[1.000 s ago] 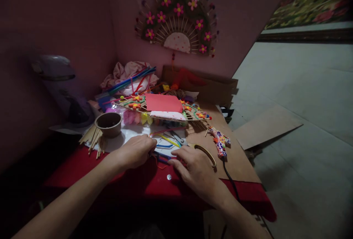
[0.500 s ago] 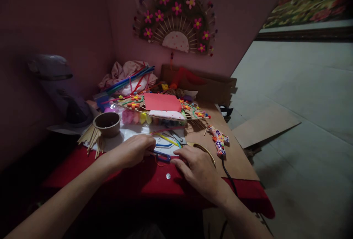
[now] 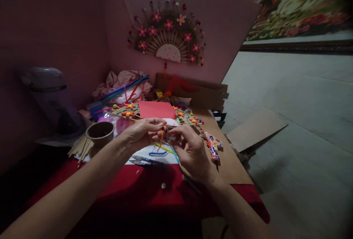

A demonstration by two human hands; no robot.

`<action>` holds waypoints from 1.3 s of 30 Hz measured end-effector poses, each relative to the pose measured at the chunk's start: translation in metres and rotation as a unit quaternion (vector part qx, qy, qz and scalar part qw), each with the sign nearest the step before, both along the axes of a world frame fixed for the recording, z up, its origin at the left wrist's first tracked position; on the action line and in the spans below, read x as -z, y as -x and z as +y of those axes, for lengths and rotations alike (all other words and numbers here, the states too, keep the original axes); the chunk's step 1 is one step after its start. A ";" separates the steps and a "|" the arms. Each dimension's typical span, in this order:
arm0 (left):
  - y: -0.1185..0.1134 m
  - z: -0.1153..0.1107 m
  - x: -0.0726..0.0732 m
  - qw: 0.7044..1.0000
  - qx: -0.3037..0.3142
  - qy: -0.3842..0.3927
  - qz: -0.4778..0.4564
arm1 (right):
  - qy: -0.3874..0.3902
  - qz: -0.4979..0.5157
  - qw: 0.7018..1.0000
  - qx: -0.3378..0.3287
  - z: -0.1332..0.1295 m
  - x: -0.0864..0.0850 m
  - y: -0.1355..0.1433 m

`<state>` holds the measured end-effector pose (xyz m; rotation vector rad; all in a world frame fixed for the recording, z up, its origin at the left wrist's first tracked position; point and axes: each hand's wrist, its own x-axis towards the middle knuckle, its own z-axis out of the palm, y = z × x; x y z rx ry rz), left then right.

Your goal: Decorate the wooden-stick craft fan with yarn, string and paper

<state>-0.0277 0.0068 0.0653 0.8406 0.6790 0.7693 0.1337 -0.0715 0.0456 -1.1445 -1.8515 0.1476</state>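
Note:
My left hand (image 3: 142, 131) is raised over the front of the table, thumb and fingers pinched on a thin orange strand (image 3: 161, 136). Facing it, my right hand (image 3: 190, 152) is closed, its fingertips at the same strand. Short orange ends hang down between the hands. Below lie dark thread snips (image 3: 143, 160) at the edge of the white paper (image 3: 153, 161). A bent blue strip (image 3: 158, 154) and a yellow strip (image 3: 164, 147) rest on that paper. A blue-green strand (image 3: 176, 155) runs beside my right hand, which partly covers it.
A brown bowl (image 3: 100, 131) stands at left beside wooden sticks (image 3: 82, 149). Behind my hands lies a decorated fan with red paper (image 3: 156, 110) on it. A flowered glue gun (image 3: 213, 145) rests on cardboard (image 3: 234, 171). A small round disc (image 3: 163, 185) lies on the red cloth (image 3: 124, 187).
Both hands have risen from the tabletop and come together. The dark snips have been put down on the table, and the orange strand is now held up. The view has shifted slightly.

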 end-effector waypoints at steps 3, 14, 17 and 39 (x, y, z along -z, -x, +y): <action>-0.009 0.001 -0.003 1.000 0.016 0.016 -0.012 | -0.029 -0.023 0.999 -0.036 0.009 -0.004 -0.003; -0.020 0.010 0.024 0.996 0.047 -0.006 -0.078 | -0.082 -0.055 0.994 -0.049 0.036 0.021 -0.005; -0.022 0.008 0.032 0.996 0.034 0.004 -0.078 | -0.075 -0.045 0.995 -0.041 0.038 0.030 -0.004; -0.016 0.002 0.048 0.993 -0.056 0.060 -0.087 | -0.087 -0.024 0.996 -0.015 0.025 0.048 0.000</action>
